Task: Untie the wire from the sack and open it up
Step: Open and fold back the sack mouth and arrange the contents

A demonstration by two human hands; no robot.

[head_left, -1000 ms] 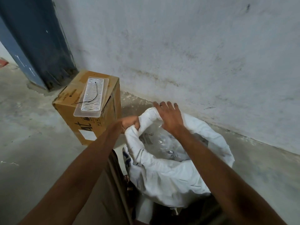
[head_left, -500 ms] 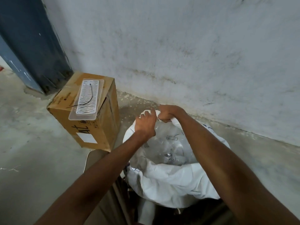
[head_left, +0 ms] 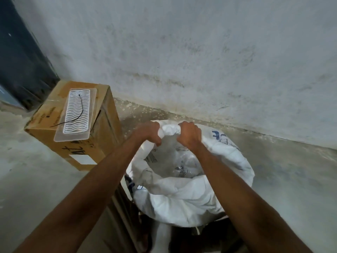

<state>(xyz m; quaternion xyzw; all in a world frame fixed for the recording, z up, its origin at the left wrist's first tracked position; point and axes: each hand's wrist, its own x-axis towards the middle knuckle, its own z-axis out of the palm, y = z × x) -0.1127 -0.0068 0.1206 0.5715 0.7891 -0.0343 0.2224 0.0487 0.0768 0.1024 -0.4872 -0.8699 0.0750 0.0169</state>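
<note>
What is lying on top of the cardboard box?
On the cardboard box lies a clear plastic tray with a white wavy pattern, and the black wire lies across it. The box's contents cannot be seen.

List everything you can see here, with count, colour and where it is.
sack: one, white, on the floor by the wall, mouth open, rim rolled down
clear plastic bags: count unclear, transparent, inside the sack
cardboard box: one, brown, on the floor left of the sack
plastic tray: one, translucent with white wavy pattern, on top of the box
wire: one, black, lying across the tray
wall: grey, stained, behind everything
left hand: gripping the sack's far rim
right hand: gripping the same rim, beside the left
</note>
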